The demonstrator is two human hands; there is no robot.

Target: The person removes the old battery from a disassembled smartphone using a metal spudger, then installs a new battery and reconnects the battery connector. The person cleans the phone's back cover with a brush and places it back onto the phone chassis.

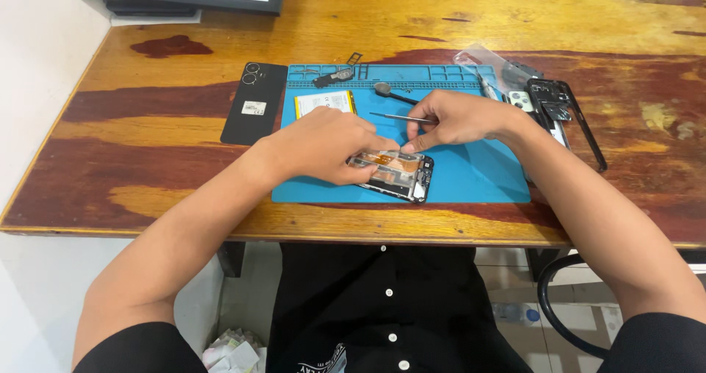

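Opened phone (393, 173) lies on blue mat (478, 178), near front edge, long axis roughly left-right, slightly tilted. Left hand (331, 146) rests on phone's left end, fingers curled, pressing it down. Right hand (452, 119) just above-right of phone, fingers pinched on tweezers (397, 117); tweezers run left-right, tips pointing left. Left hand nearer phone. Black back cover (254, 102), small white label, left of mat. Yellow-edged white battery (324, 102) at mat's upper left. Black frame (562, 115) plus clear bag (489, 62) to right.
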